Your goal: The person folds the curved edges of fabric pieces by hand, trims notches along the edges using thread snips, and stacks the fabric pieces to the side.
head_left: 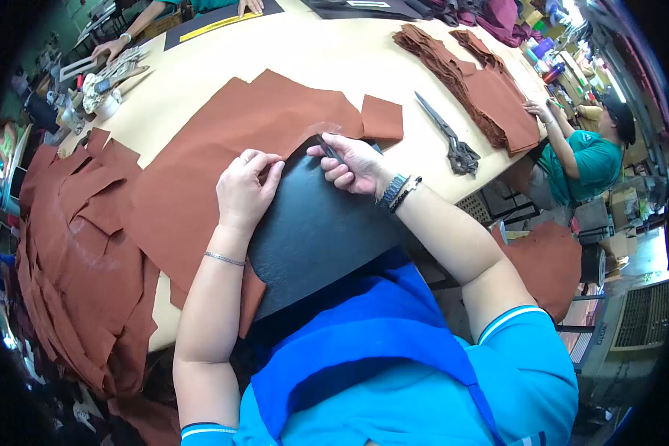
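A large reddish-brown leather sheet [223, 134] lies across the table, partly over a black sheet [327, 223] nearest my body. My left hand [249, 186] is closed, thumb and fingers pinched at the leather's curved near edge. In my right hand [355, 165] is a slim dark tool [330, 150], its tip close to the same edge; its exact kind is hidden by the fingers. A faint pale mark shows on the leather just beyond that tip. A small brown leather piece [383, 117] sits at the sheet's right end.
Large scissors [447, 135] and stacked brown leather pieces [490, 97] lie to the right, near a seated person [583, 160]. A heap of brown leather [82, 253] hangs over the left edge. Across the table, another person's hands are near a yellow strip [217, 27] and a brush [120, 78].
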Available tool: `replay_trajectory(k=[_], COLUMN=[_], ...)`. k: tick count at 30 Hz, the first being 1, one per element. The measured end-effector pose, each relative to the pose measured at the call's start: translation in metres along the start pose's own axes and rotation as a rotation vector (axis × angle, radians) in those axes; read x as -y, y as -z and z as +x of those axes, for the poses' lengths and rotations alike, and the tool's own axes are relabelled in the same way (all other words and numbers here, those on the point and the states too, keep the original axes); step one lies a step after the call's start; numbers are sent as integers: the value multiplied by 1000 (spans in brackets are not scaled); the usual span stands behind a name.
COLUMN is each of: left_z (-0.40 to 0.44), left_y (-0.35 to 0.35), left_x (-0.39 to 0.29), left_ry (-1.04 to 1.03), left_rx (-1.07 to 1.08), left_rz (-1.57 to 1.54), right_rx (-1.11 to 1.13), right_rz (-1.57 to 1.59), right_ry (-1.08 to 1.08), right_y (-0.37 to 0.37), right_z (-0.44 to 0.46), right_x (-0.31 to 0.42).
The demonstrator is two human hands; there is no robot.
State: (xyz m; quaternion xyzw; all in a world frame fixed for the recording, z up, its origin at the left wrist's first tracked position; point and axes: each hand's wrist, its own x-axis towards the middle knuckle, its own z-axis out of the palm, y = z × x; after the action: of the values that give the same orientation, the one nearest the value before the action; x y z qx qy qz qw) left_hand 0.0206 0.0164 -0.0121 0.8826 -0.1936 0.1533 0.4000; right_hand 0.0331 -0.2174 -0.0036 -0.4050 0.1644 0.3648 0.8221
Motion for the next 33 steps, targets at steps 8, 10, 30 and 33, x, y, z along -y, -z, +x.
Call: replay_trajectory(k=[8,10,30,33], left_z=[0,0,-1,-2], left_y=[2,2,0,-2], left_x=[0,1,5,6], left_ry=[-16,-20,-33,-67], left_rx=[-5,-2,-29,-31], left_rz=[46,59,54,86], right_rx=[-93,-90,-132,-102], right_rz=[-91,-72,-157,-148], right_ry=[95,66,78,58], right_y=[-7,-9,-14,-15], right_z=[-6,-8,-11,-6], right_x=[-6,-6,-8,-6])
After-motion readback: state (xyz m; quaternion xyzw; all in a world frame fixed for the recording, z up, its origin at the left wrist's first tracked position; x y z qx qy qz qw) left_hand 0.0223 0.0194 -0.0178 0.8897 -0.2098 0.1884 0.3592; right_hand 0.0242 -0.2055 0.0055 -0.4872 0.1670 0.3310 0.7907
